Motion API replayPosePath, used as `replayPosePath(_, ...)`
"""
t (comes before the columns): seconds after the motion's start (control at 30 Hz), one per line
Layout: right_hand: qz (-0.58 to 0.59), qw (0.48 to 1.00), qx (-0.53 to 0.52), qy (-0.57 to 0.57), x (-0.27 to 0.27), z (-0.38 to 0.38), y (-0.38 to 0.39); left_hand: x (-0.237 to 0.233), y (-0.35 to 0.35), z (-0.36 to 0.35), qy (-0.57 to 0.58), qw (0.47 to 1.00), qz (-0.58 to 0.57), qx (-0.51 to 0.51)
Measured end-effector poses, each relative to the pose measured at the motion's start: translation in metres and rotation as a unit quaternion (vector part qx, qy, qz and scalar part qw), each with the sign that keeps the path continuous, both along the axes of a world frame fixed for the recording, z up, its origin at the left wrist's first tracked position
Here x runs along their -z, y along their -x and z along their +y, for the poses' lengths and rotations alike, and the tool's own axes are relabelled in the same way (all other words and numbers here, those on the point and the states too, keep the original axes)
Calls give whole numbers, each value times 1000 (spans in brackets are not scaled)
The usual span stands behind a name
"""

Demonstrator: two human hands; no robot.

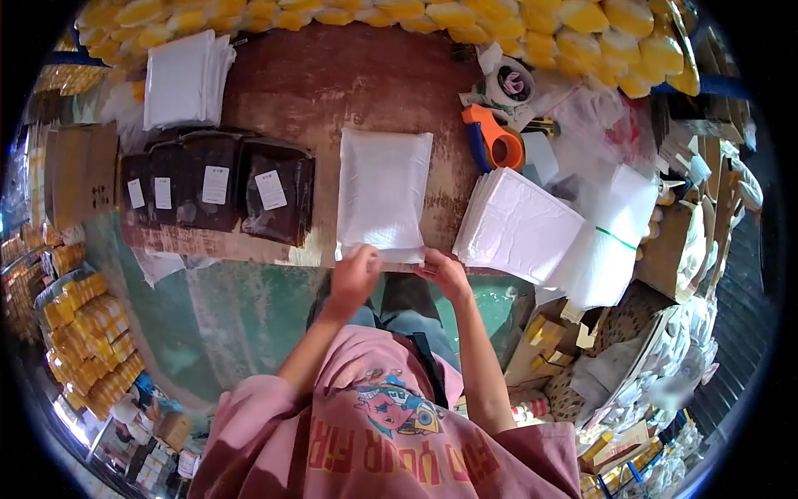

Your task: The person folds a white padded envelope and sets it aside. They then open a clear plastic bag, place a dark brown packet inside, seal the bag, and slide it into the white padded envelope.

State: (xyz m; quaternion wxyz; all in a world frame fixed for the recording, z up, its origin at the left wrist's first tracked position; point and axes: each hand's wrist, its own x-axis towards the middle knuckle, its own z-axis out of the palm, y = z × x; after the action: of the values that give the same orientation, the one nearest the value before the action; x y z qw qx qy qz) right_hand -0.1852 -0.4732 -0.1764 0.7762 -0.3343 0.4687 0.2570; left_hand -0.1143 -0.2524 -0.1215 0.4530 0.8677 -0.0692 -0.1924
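A white padded mailer (384,191) lies flat on the table in front of me, plump as if filled, its bottom edge near the table's front. At its lower left corner my left hand (357,273) is closed, slightly blurred, with curled fingers on the edge strip. My right hand (443,273) pinches the lower right corner between thumb and fingers. To the left stand several dark packed bags (278,195) with white labels. A stack of white mailers (519,224) lies to the right.
An orange and blue tape dispenser (499,141) and a tape roll (511,81) sit at the right. More white mailers (184,81) are stacked at the back left. Yellow packets (573,37) line the far edge. A green-banded white bundle (611,229) overhangs the right front edge.
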Motion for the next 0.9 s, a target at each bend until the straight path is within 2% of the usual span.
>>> replayPosePath(0.03,-8,1000,11,-23,2,-1,0,3,5,-14,39,998,30,34)
replayPosePath(0.13,-39,997,23,-67,8,-6,4,17,12,-52,46,995,80,44)
replayPosePath(0.23,-53,997,22,-48,8,-6,7,31,14,-69,85,981,171,-15)
replayPosePath(0.27,-44,997,30,-49,10,-5,8,37,13,-70,60,976,210,-21)
replayPosePath(0.53,-37,996,24,-83,15,-4,7,67,16,-61,83,962,261,2)
replayPosePath(0.67,-45,999,17,-21,-3,-1,-1,58,6,-61,52,960,265,67)
replayPosePath(0.73,-80,997,5,11,-19,0,-4,56,11,-57,129,949,284,56)
replayPosePath(0.77,-72,997,-7,26,-12,1,-2,58,12,-52,167,942,288,51)
replayPosePath(0.83,-56,996,-30,59,11,3,8,76,18,-38,161,930,327,43)
replayPosePath(0.9,-55,998,3,37,15,5,10,86,26,-24,166,920,354,17)
